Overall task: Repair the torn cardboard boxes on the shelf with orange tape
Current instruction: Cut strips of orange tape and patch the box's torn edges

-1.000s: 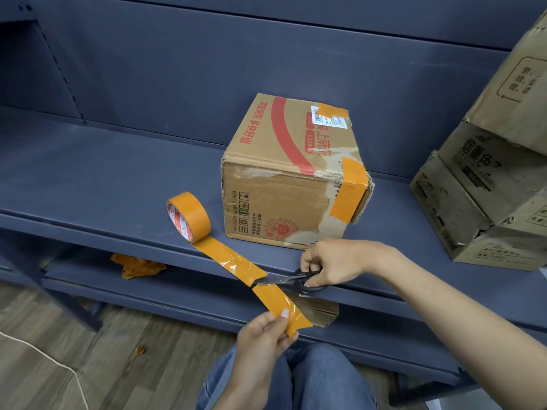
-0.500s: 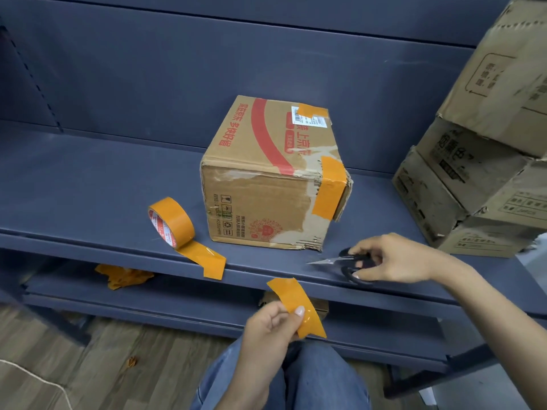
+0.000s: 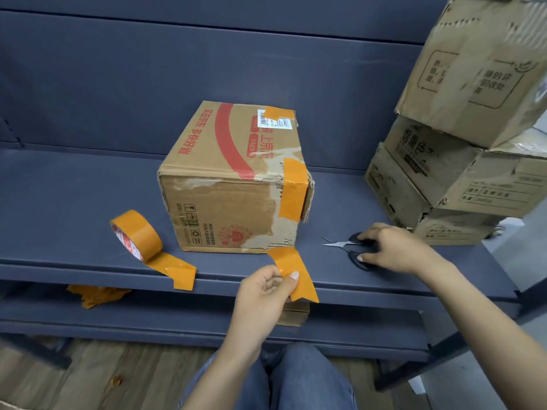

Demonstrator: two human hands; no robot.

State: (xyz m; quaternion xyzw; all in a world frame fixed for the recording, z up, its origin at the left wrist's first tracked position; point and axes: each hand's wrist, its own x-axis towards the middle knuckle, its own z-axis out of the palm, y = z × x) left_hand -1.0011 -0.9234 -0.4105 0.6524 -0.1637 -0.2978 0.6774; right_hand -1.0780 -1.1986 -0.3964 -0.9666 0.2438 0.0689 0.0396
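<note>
A torn cardboard box [image 3: 225, 187] with red print stands on the blue shelf [image 3: 74, 202], with orange tape patches over its right front corner and on top. My left hand [image 3: 266, 294] pinches a cut strip of orange tape [image 3: 293, 270] just below the box's lower right corner. My right hand [image 3: 393, 250] rests on black-handled scissors [image 3: 352, 247] lying on the shelf to the right of the box, fingers over the handles. The orange tape roll [image 3: 136, 235] stands left of the box, its loose end hanging over the shelf edge.
Worn cardboard boxes [image 3: 461, 161] are stacked at the right end of the shelf. Crumpled orange tape [image 3: 94, 294] and a small cardboard box [image 3: 294, 315] lie on the lower shelf. My knees in jeans [image 3: 275, 380] are below, over a wooden floor.
The scissors cut the strip from the roll. My right hand carried them right and set them down on the shelf; my left hand raised the strip toward the box's lower corner.
</note>
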